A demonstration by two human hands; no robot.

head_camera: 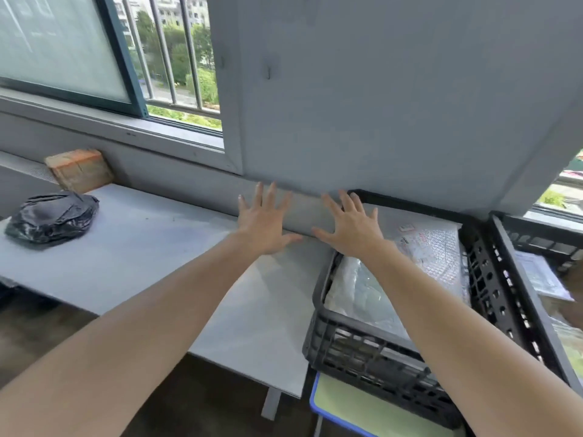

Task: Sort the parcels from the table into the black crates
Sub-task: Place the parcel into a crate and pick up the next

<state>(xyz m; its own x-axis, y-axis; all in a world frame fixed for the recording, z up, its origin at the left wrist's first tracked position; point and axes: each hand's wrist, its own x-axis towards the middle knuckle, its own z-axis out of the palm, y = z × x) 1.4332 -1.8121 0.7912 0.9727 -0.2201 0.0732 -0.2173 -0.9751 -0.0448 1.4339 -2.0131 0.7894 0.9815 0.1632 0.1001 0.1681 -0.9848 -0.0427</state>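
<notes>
Both my hands are stretched out flat with fingers spread, holding nothing. My left hand (263, 220) hovers over the far right part of the grey table (151, 253). My right hand (348, 223) is over the table's right edge, at the near-left corner of a black crate (372, 354). That crate holds bubble-wrapped and clear-plastic parcels (426, 247). A black plastic-wrapped parcel (52, 217) lies at the table's far left, well away from both hands. A second black crate (536, 244) stands to the right with a parcel (539, 272) inside.
A brick-like orange-topped block (79, 170) leans against the wall behind the table's left end. A grey wall pillar (378, 89) rises right behind the hands, with a barred window (176, 58) to the left. The first crate sits on a green, blue-edged stool (362, 411).
</notes>
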